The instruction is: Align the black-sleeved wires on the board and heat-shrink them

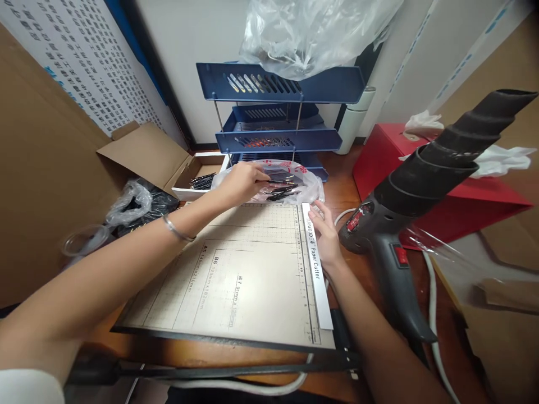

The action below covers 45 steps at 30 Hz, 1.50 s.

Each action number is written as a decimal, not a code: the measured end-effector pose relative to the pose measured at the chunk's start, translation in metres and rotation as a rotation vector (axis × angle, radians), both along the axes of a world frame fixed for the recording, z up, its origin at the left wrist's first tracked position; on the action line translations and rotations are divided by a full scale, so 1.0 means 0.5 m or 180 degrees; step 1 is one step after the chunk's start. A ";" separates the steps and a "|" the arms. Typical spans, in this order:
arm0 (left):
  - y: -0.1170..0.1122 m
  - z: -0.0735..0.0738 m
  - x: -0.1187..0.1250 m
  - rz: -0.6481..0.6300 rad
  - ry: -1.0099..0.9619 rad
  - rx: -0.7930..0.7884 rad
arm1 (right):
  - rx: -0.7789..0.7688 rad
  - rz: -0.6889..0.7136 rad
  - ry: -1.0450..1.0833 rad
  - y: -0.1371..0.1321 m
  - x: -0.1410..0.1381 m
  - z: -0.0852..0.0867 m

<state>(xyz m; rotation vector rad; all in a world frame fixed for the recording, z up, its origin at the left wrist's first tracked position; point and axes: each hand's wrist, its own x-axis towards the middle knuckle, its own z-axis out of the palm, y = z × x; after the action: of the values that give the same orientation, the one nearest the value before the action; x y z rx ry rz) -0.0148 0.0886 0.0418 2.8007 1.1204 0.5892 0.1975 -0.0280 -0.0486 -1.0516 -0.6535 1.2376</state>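
- Reaching into the plastic bag (290, 182), the left hand (240, 182) pinches a dark pen (281, 178); fingers closed
- right hand (326, 235) rests flat — fingers spread — on the paper cutter (252, 275), holding nothing

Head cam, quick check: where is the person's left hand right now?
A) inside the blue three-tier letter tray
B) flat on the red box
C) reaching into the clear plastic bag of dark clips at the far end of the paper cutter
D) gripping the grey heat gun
C: the left hand has its fingers in the mouth of the clear plastic bag of dark clips, just beyond the beige gridded paper cutter board.
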 end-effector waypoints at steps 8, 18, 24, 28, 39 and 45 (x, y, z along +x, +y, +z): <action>-0.159 -0.040 -0.005 0.0002 0.0486 -0.0109 | 0.0129 0.0269 -0.0159 0.000 0.006 0.002; -0.186 -0.064 0.002 -0.0138 0.0023 -0.0226 | 0.0243 0.0294 -0.0405 0.004 0.006 -0.003; -0.192 -0.069 -0.006 -0.0079 -0.0150 -0.0354 | 0.0298 0.0377 -0.0583 0.004 0.012 -0.004; -0.193 -0.079 0.002 -0.0012 -0.0268 -0.0302 | 0.0283 0.0461 -0.0675 0.005 0.018 -0.011; -0.209 -0.085 0.031 0.0164 -0.0446 -0.0390 | 0.0471 0.0695 -0.0887 0.008 0.028 -0.027; -0.210 -0.083 0.030 0.0180 -0.0444 -0.0399 | 0.0570 0.0881 -0.0887 -0.001 0.030 -0.016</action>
<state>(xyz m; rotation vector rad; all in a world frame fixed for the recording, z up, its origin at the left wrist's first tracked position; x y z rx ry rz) 0.0001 -0.0164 0.0003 2.5867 1.1690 0.6824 0.2125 -0.0287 -0.0565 -1.0148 -1.1350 1.2504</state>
